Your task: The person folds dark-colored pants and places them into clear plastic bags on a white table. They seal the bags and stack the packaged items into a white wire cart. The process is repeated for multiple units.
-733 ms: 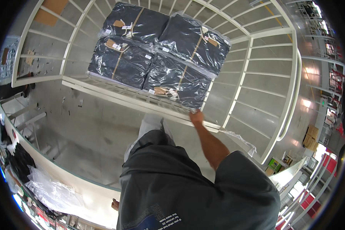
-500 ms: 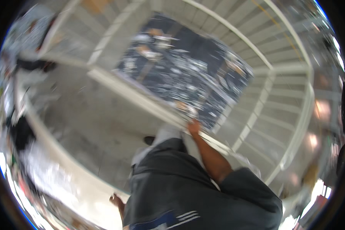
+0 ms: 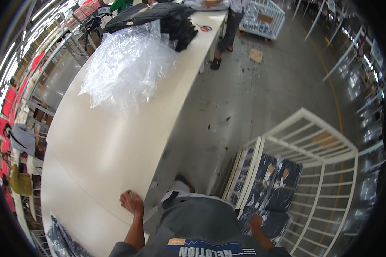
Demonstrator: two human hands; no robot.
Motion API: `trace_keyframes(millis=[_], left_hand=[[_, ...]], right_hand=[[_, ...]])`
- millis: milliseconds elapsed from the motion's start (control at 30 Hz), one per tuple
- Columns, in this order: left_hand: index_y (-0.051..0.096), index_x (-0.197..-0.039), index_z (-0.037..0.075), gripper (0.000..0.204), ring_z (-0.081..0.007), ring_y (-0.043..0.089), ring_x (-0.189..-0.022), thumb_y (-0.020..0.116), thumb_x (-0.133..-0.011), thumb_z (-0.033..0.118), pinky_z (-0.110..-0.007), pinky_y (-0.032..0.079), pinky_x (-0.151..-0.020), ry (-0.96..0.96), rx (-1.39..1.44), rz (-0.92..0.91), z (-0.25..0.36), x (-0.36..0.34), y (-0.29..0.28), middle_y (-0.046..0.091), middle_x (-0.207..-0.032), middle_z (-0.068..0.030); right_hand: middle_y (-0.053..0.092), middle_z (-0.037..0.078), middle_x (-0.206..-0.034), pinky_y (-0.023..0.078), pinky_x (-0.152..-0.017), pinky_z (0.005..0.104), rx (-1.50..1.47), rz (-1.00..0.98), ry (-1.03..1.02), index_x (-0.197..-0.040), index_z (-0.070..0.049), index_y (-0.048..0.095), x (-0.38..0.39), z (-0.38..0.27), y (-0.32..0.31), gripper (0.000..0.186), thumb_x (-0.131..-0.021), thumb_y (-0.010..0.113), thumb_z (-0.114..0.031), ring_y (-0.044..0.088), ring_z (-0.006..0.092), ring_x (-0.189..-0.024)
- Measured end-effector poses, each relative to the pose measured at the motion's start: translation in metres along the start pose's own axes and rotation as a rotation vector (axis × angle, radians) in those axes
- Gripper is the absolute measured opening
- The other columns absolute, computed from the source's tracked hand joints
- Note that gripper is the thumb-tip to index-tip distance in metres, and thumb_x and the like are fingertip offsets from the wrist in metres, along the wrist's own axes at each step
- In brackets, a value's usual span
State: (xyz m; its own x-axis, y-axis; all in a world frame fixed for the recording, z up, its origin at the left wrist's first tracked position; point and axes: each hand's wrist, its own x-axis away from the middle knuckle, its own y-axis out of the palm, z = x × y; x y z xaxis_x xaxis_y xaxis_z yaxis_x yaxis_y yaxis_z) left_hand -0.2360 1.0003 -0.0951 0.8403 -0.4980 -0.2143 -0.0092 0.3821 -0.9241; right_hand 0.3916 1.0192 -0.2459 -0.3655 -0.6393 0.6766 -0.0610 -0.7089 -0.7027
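My left hand (image 3: 132, 202) is over the near right edge of the long white table (image 3: 111, 150), its fingers loosely curled with no object visible in them. Lower right, my right hand (image 3: 256, 222) is above the white barred cart (image 3: 258, 171), by the dark garments in clear plastic bags (image 3: 283, 180) stacked inside it. The fingers of that hand are too small and turned away to make out. Farther up the table lies a heap of clear plastic bags (image 3: 128, 64), against a pile of black garments (image 3: 158, 21).
Red-handled scissors (image 3: 205, 28) lie at the table's far end. A person in dark trousers (image 3: 231, 30) stands there, near another white cart (image 3: 263, 21). Cardboard (image 3: 256, 55) and scraps litter the floor. A bagged dark garment (image 3: 64, 237) sits at the table's near left corner.
My view has swung left from the cart to the table. My right hand has left the cart's rail and is over the bagged garments. My left hand has come forward over the tabletop.
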Motion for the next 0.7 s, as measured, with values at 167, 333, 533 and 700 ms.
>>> trace_keyframes(millis=[167,333,533,700], left_hand=[[0.057,-0.104,0.006,0.024,-0.0351,0.051,-0.107,0.065,-0.081,0.007,-0.049,0.037,-0.094,-0.063,0.066,-0.009,0.015,-0.026,0.0,0.055,-0.104,-0.0127],[0.057,-0.096,0.003,0.016,-0.0352,0.052,-0.096,0.06,-0.08,0.002,-0.046,0.041,-0.088,-0.212,0.055,0.059,0.009,-0.068,0.023,0.056,-0.093,-0.014],[0.07,-0.094,0.001,0.021,-0.0349,0.065,-0.091,0.064,-0.085,0.019,-0.048,0.049,-0.087,-0.518,-0.23,0.154,0.016,-0.087,0.037,0.071,-0.096,-0.0178],[0.072,-0.088,-0.003,0.021,-0.0387,0.068,-0.085,0.063,-0.084,0.015,-0.048,0.055,-0.079,-0.855,-0.388,0.226,0.075,-0.081,0.052,0.071,-0.088,-0.0213]], right_hand=[[0.05,0.005,-0.056,0.039,-0.04,0.0375,-1.458,0.122,0.01,-0.078,-0.004,0.058,-0.071,-0.156,-0.145,0.019,-0.091,0.06,-0.017,0.051,0.0192,-0.045],[0.054,0.004,-0.059,0.038,-0.044,0.0337,-1.358,0.112,-0.502,-0.074,-0.006,0.06,-0.07,-0.416,-0.394,0.031,-0.1,0.059,-0.022,0.047,0.0143,-0.046],[0.065,0.006,-0.071,0.049,-0.055,0.0293,-1.499,0.072,-1.123,-0.091,-0.005,0.065,-0.051,-0.683,-0.754,0.021,-0.098,0.059,-0.024,0.06,0.0141,-0.059],[0.067,0.009,-0.086,0.057,-0.068,0.0348,-1.67,-0.092,-0.991,-0.097,-0.001,0.062,-0.108,-0.826,-0.946,0.017,-0.096,0.06,-0.018,0.066,0.0209,-0.073]])
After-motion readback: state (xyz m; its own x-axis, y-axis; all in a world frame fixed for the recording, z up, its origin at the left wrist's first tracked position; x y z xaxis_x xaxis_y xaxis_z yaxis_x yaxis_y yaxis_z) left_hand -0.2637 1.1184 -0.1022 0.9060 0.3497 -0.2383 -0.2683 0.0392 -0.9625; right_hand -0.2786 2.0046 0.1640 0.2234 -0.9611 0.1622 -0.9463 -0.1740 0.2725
